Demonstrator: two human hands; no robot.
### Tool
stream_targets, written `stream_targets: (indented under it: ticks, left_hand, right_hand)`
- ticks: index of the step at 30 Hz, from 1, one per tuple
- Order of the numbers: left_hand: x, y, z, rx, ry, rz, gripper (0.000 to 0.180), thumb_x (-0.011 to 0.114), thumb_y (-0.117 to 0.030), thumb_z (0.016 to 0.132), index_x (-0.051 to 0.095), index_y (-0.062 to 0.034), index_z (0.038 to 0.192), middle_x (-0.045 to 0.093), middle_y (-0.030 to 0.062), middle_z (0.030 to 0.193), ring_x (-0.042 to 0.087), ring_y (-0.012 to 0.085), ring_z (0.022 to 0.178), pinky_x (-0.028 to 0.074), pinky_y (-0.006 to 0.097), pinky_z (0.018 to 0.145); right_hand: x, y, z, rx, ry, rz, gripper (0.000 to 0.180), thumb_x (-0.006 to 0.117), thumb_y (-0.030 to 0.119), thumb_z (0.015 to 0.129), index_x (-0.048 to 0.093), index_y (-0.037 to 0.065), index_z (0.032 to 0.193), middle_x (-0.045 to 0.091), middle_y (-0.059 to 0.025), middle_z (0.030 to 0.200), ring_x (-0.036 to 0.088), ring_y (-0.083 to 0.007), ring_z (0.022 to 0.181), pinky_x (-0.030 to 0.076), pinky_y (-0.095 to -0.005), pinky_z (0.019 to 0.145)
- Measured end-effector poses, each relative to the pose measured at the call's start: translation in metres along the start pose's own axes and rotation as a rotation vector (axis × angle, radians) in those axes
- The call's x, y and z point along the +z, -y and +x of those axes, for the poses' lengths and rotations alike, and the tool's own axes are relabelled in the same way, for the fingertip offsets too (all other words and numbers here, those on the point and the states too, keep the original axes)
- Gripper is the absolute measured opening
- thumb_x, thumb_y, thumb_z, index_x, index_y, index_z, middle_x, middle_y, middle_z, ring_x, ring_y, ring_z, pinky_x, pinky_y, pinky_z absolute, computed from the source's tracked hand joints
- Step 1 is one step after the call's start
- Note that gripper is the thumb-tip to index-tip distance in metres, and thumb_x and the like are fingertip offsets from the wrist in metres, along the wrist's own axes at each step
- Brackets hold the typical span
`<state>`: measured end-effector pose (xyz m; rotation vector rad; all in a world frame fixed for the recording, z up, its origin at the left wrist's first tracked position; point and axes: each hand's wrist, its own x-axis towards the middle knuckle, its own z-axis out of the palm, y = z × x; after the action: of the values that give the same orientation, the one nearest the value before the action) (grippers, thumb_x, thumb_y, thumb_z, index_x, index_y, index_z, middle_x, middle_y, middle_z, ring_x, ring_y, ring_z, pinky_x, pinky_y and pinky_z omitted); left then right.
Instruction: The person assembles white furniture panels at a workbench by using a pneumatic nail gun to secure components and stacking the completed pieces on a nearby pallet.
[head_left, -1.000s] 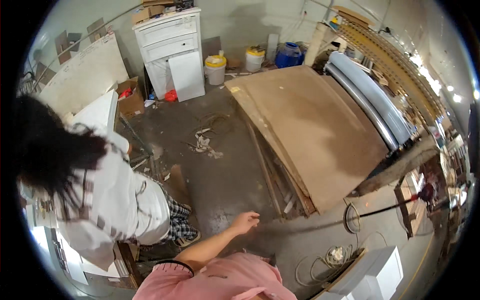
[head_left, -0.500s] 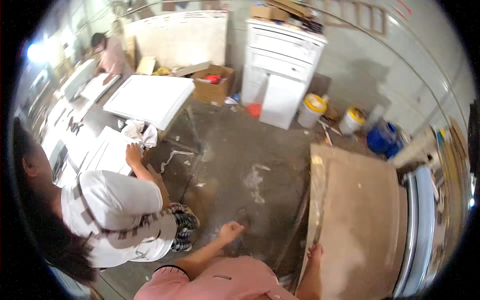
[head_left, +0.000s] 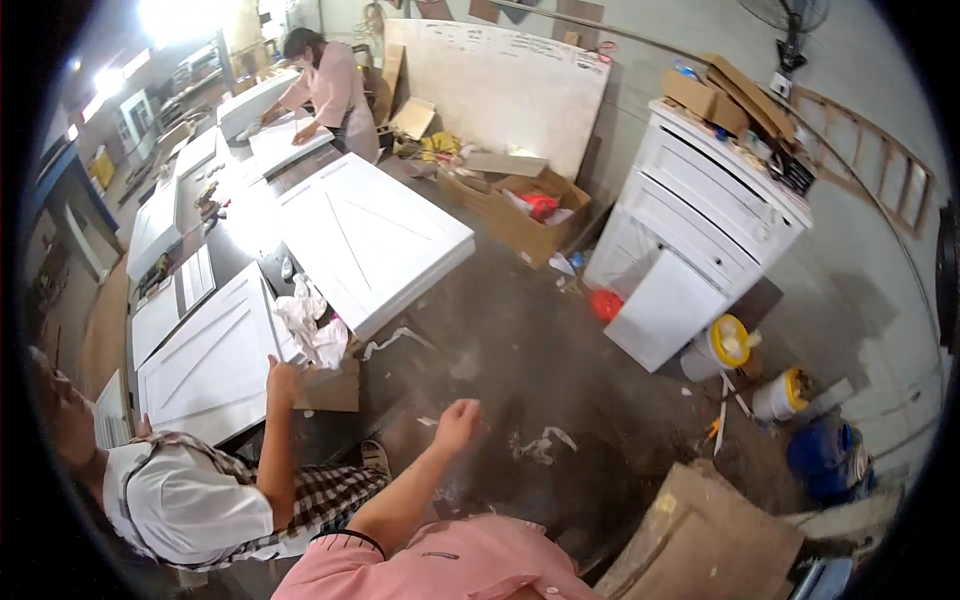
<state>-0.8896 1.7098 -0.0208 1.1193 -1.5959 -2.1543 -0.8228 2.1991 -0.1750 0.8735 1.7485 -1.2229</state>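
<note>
My left hand [head_left: 459, 424] is held out over the floor, its fingers curled into a loose fist with nothing showing in them. My right hand is out of the picture. The closest thing to my left hand on that side is a co-worker in a white shirt [head_left: 190, 505], whose hand rests on the edge of a white panel [head_left: 205, 350] on the workbench. Beyond it on the bench lies another white panel [head_left: 370, 235], and a crumpled white cloth [head_left: 312, 325] sits between them. A brown sheet [head_left: 700, 535] stands at the lower right, beside my body.
Across the floor [head_left: 560, 350] stands a white drawer cabinet [head_left: 690, 200], with a white board [head_left: 665, 310] leaning on it. Buckets [head_left: 728, 345] and a blue drum [head_left: 822, 455] line the right wall. A cardboard box [head_left: 540, 225] sits at the back. Another person [head_left: 335, 90] works at the bench's far end.
The view has swung left and up, showing more of the bench and less of the brown sheet. My right hand, earlier at that sheet's edge, has left the picture. My left hand stays curled.
</note>
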Motion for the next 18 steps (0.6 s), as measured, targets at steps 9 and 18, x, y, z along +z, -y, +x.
stream_targets:
  ticks: [9,18]
  left_hand:
    - [-0.052,-0.033,0.204,0.018,-0.393,-0.637,0.060,0.057,-0.057,0.100,0.051,-0.0084,0.133,0.062,0.0119,0.123,0.063,0.0277,0.108,0.055,0.047,0.082]
    - [-0.035,-0.104,0.301,0.341,-1.124,-0.948,0.089,0.053,-0.062,0.100,0.012,-0.0142,0.163,0.028,0.0139,0.162,0.043,0.0334,0.137,0.040,0.050,0.109]
  right_hand:
    - [0.001,0.320,0.270,-0.153,-0.052,-0.334,0.035,0.056,0.037,0.096,0.066,0.004,0.103,0.067,-0.0081,0.089,0.061,-0.0276,0.069,0.051,-0.0401,0.062]
    - [0.254,0.758,0.164,-0.480,0.348,-0.109,0.036,0.058,0.036,0.102,0.060,0.013,0.129,0.068,-0.0039,0.107,0.064,-0.0170,0.082,0.047,-0.0323,0.062]
